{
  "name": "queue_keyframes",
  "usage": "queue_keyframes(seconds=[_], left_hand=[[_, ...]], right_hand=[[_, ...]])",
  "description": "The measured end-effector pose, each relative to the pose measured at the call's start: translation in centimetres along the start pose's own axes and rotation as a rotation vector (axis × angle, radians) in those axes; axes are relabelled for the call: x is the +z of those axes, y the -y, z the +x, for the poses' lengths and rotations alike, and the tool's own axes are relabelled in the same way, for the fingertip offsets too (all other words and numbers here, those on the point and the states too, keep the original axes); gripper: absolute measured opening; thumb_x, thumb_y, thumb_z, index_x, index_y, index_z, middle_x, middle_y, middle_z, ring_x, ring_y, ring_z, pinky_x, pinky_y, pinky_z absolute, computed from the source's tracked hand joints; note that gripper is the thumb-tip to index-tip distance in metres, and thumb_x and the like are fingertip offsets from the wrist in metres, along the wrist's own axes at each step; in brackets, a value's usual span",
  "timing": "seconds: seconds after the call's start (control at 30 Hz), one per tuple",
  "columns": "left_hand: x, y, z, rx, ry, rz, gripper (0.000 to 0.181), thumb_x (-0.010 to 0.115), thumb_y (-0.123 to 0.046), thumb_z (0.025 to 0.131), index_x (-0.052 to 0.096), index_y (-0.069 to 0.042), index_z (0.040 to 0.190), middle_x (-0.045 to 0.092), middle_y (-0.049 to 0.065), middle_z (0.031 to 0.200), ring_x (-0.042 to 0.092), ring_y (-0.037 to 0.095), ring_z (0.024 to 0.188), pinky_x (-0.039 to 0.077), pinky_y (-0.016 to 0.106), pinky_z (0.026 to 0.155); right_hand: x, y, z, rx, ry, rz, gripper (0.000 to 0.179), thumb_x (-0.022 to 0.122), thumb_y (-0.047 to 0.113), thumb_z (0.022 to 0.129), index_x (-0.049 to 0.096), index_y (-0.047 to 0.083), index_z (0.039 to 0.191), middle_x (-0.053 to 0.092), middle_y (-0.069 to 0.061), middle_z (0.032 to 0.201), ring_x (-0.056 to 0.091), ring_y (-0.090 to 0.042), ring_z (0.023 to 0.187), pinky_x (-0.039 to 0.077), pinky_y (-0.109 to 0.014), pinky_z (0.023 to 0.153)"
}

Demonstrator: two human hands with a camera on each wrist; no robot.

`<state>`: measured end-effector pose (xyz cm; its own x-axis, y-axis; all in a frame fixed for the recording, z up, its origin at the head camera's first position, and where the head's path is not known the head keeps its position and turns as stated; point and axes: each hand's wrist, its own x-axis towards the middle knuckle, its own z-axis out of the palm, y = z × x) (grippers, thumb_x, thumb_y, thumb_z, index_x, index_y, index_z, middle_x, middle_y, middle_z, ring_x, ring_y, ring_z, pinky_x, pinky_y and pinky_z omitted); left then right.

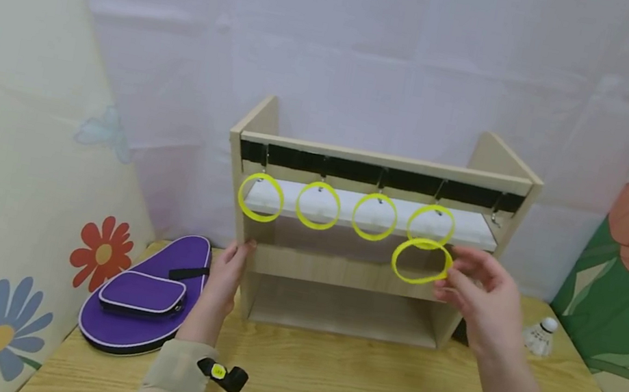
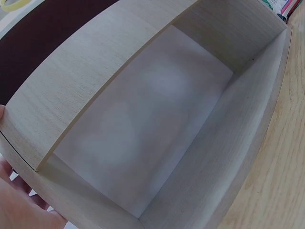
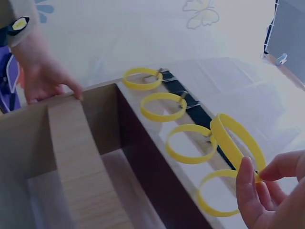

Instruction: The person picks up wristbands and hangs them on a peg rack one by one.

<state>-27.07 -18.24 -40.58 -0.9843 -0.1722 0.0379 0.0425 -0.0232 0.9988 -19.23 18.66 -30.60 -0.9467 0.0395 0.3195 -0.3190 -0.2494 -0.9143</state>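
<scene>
A yellow wristband [image 1: 394, 265] is pinched at its right edge between the thumb and fingers of my right hand [image 1: 482, 290]. It overlaps the lower edge of the rightmost of several yellow wristbands [image 1: 374, 217] that hang in a row. Those hang from hooks on a black strip [image 1: 353, 170] across the wooden rack [image 1: 339, 271]. The far-right hook [image 1: 496, 218] carries no band. My left hand [image 1: 227, 275] grips the rack's left side panel, its thumb on the front edge; in the left wrist view only part of that hand [image 2: 21, 205] shows.
On the left lies a purple paddle case [image 1: 141, 295] with a zipped pocket. A white shuttlecock [image 1: 541, 336] stands right of the rack, near a dark object partly hidden behind the rack. Flowered panels flank the wooden table [image 1: 333, 383], with a pale cloth [image 1: 374, 60] behind.
</scene>
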Motion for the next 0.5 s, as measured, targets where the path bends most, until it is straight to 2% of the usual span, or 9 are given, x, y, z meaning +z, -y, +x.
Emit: queue_keyframes(seconds=[0.17, 0.27, 0.4, 0.5], left_hand=[[0.0, 0.1, 0.1, 0.003, -0.001, 0.001, 0.050, 0.045, -0.036, 0.102, 0.047, -0.009, 0.144, 0.059, 0.004, 0.114, 0.054, 0.013, 0.100, 0.040, 0.042, 0.101], [0.0, 0.2, 0.1, -0.001, -0.001, -0.002, 0.050, 0.045, -0.035, 0.102, 0.047, -0.010, 0.144, 0.058, 0.009, 0.120, 0.053, 0.017, 0.105, 0.039, 0.042, 0.102], [0.0, 0.1, 0.0, -0.008, 0.000, 0.002, 0.050, 0.044, -0.035, 0.102, 0.046, -0.010, 0.145, 0.053, 0.016, 0.128, 0.050, 0.021, 0.111, 0.038, 0.041, 0.103], [0.1, 0.1, 0.1, -0.009, 0.000, 0.001, 0.050, 0.044, -0.035, 0.102, 0.045, -0.009, 0.145, 0.052, 0.016, 0.129, 0.050, 0.022, 0.111, 0.037, 0.042, 0.104]], right_hand=[[-0.9, 1.4, 0.3, -0.070, -0.038, 0.049, 0.025, 0.062, -0.006, 0.092, 0.066, 0.009, 0.111, 0.059, 0.000, 0.088, 0.069, -0.015, 0.069, 0.059, -0.027, 0.064], [-1.3, 2.0, 0.4, -0.101, -0.067, 0.067, 0.023, 0.062, -0.005, 0.092, 0.067, 0.008, 0.111, 0.059, -0.001, 0.088, 0.068, -0.016, 0.068, 0.058, -0.027, 0.063], [-2.1, 2.6, 0.7, -0.117, -0.098, 0.131, 0.024, 0.061, -0.007, 0.092, 0.066, 0.005, 0.112, 0.060, -0.003, 0.088, 0.068, -0.017, 0.068, 0.058, -0.027, 0.062], [-2.7, 3.1, 1.1, -0.127, -0.127, 0.173, 0.024, 0.062, -0.008, 0.091, 0.065, 0.003, 0.113, 0.059, -0.004, 0.089, 0.069, -0.018, 0.068, 0.058, -0.027, 0.062]])
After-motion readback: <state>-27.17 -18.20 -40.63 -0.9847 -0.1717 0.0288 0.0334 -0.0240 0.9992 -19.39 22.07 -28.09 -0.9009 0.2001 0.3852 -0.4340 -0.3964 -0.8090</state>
